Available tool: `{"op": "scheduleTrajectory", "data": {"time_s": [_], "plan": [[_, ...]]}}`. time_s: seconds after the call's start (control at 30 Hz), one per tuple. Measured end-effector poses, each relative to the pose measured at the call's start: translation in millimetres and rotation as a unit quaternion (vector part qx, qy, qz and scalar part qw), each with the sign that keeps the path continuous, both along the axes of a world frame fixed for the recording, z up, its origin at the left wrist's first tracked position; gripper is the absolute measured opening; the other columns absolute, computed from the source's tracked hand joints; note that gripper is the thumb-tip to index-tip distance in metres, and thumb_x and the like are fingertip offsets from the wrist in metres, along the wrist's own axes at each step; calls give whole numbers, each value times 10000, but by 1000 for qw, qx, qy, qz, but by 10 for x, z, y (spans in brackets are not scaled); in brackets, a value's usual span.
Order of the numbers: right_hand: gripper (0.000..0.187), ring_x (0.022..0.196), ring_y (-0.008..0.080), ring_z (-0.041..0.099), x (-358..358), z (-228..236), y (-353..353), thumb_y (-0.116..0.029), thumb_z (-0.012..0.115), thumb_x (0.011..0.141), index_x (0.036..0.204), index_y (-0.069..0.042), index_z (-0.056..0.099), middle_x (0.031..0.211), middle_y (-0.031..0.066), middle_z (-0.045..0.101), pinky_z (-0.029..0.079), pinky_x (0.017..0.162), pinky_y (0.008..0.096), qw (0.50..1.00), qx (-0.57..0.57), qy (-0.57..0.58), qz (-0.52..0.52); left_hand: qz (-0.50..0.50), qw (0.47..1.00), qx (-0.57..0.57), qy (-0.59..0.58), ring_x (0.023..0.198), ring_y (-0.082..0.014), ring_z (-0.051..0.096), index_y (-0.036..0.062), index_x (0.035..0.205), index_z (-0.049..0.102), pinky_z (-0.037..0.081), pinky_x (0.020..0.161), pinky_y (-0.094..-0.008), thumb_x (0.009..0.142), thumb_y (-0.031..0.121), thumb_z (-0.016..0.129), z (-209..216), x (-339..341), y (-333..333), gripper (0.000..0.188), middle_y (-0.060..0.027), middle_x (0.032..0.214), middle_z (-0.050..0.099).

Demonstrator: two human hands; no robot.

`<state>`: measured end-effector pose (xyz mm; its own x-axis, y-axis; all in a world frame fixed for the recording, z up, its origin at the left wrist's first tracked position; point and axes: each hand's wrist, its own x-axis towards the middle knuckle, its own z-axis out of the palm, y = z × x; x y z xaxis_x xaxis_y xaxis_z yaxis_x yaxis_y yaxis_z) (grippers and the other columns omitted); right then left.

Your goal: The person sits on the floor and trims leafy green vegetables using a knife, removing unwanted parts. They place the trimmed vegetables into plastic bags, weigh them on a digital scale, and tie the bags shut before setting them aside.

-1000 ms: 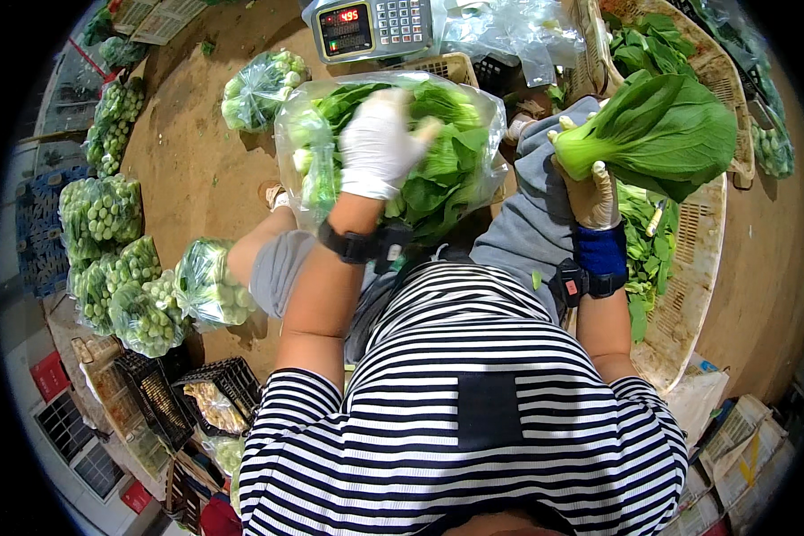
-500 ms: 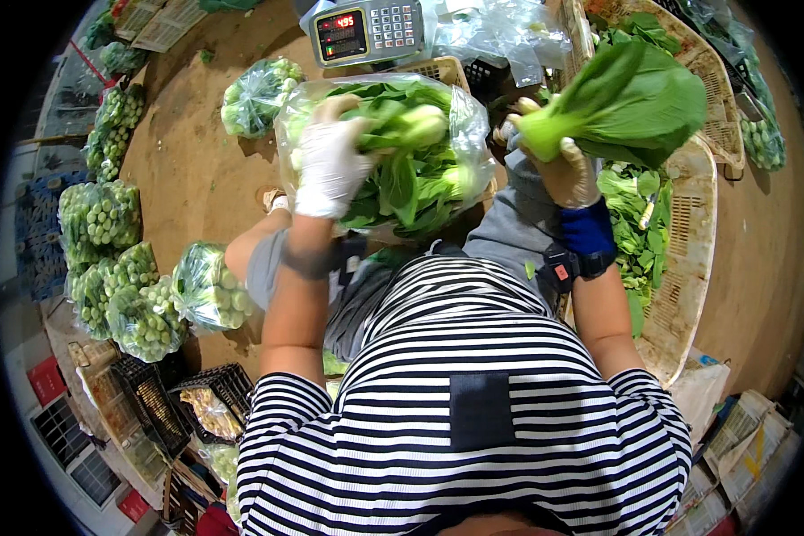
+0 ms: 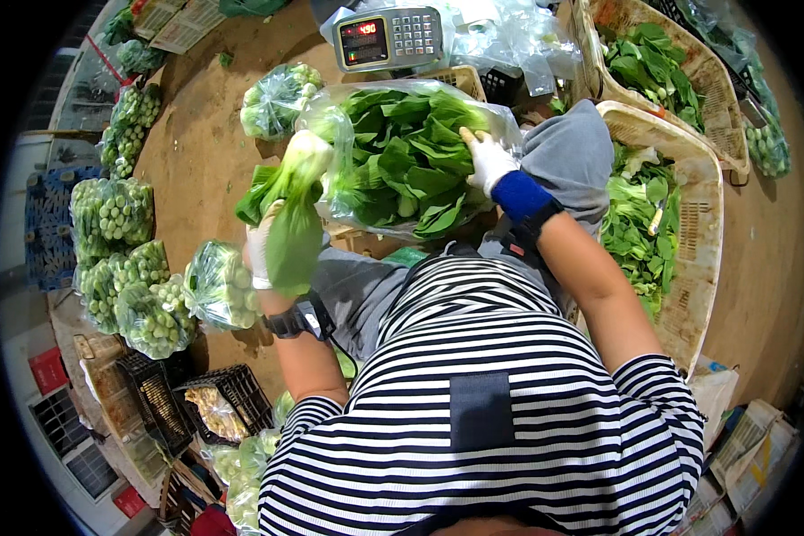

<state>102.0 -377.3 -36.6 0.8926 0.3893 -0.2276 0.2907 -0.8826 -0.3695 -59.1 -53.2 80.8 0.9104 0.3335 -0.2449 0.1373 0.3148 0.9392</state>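
Gripping a bok choy [image 3: 302,201] by its leaves in the gloved left hand [image 3: 259,255], fingers wrapped around, partly hidden behind the green; pale base uppermost, at the left edge of the open clear bag [image 3: 502,116]; touching the greens [image 3: 402,161] inside, at their right side, with the gloved right hand [image 3: 489,163]; cannot tell whether pinching a leaf there; beyond the bag, a scale [image 3: 389,37] with lit red digits; to the right, a crate [image 3: 704,232] of loose leaves [image 3: 639,223]; to the left, filled bags [image 3: 112,213].
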Motion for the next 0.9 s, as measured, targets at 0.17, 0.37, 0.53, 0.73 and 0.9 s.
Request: {"op": "scheduleTrajectory", "data": {"time_s": [0.17,0.37,0.53,0.73,0.9], "plan": [[809,1152,297,457,-180,575,-293,-174,696,736,1397,-161,229,1333,171,379,405,946,382,868,493,56,-3,-46,994,-95,-16,807,-197,621,-8,1101,538,525,679,-283,805,-23,551,499,134,-690,296,-120,976,620],[649,1071,210,530,-818,1457,-824,-456,675,757,1178,4,499,1152,125,562,419,934,350,819,525,222,69,-396,901,168,-54,1047,-156,517,39,1228,452,430,886,-274,665,136,782,616,444,-1537,660,-91,1127,561],[470,906,209,597,-722,698,-2155,-395,565,858,1193,-69,505,1116,69,584,506,762,307,489,793,88,-352,-301,949,31,-87,1100,-200,510,91,1366,330,404,936,-312,802,-40,575,538,425,-1457,628,-117,1240,500],[409,989,272,507,-526,-965,-3491,-339,573,870,1215,-161,442,1167,64,510,450,802,456,479,604,7,-637,-25,967,241,-77,852,-112,560,35,1063,577,452,786,-251,782,106,682,-172,478,-898,308,-62,947,601],[545,1181,300,406,-152,-472,-3009,-373,568,856,1294,-85,419,1318,132,439,324,978,441,705,373,-10,-603,110,814,570,-4,935,-251,557,15,1142,540,457,819,-346,702,327,759,-235,383,-608,582,-147,1055,540]]}}
